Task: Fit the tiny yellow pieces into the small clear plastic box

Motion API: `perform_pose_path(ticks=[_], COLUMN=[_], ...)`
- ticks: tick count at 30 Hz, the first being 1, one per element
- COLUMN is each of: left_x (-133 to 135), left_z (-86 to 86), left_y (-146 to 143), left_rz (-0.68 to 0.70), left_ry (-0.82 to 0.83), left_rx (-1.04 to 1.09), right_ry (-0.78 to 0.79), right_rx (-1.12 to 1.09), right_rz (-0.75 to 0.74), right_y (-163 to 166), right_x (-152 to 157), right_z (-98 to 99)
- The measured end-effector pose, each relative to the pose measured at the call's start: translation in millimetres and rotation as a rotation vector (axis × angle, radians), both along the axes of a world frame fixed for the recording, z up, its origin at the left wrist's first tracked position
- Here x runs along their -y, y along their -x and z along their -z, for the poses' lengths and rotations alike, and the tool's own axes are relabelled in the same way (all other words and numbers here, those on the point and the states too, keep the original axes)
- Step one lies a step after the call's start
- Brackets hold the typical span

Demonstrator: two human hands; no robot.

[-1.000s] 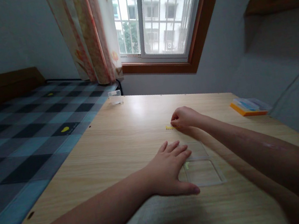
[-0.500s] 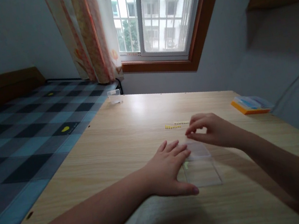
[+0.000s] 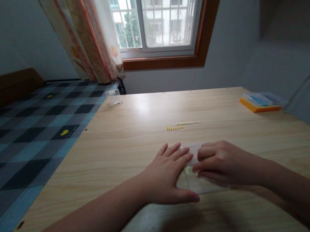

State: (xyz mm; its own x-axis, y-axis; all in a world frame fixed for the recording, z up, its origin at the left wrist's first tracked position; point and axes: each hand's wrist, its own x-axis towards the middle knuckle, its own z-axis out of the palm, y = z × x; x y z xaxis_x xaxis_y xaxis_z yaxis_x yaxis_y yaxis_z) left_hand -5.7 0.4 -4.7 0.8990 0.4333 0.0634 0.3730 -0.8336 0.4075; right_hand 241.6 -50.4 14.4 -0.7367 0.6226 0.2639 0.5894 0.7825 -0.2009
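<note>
My left hand (image 3: 165,175) lies flat on the wooden table (image 3: 119,149), fingers spread, its fingertips touching the left edge of a clear plastic box (image 3: 198,186). My right hand (image 3: 222,164) rests over the same box with its fingers curled toward the box's left side; what they pinch, if anything, is too small to see. Most of the box is hidden under this hand. Beyond the hands lie a short row of small yellow beads (image 3: 174,128) and a paler row (image 3: 188,123) beside it.
A small clear cup (image 3: 113,97) stands at the table's far left corner. An orange and blue flat box (image 3: 262,101) lies at the far right. A checked blue bed (image 3: 22,142) borders the table's left side. A window and curtain are behind.
My right hand drew back from the bead rows and came down onto the clear box beside my left hand. The left hand stayed put.
</note>
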Motion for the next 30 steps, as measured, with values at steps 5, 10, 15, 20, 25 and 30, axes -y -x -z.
perform_pose_path(ticks=[5, 10, 15, 20, 25, 30], left_x=[0, 1, 1, 0, 0, 0], left_z=[-3.0, -3.4, -3.0, -1.0, 0.7, 2.1], left_y=[-1, -1, -2, -1, -1, 0], left_rz=[-0.004, -0.002, 0.001, 0.004, 0.002, 0.007], left_ry=[0.016, 0.015, 0.014, 0.001, -0.002, -0.013], left_rx=[-0.028, -0.049, -0.039, -0.033, -0.047, -0.025], right_ry=[0.094, 0.143, 0.097, 0.061, 0.074, 0.063], right_rx=[-0.015, -0.001, -0.009, -0.047, -0.036, -0.053], right_rz=[-0.048, -0.057, -0.010, -0.030, -0.042, -0.030], right_y=[-8, -9, -3, 1, 0, 3], right_x=[1, 0, 0, -1, 1, 1], right_z=[-3.4, -0.5, 3.6, 4.0, 3.1, 5.4])
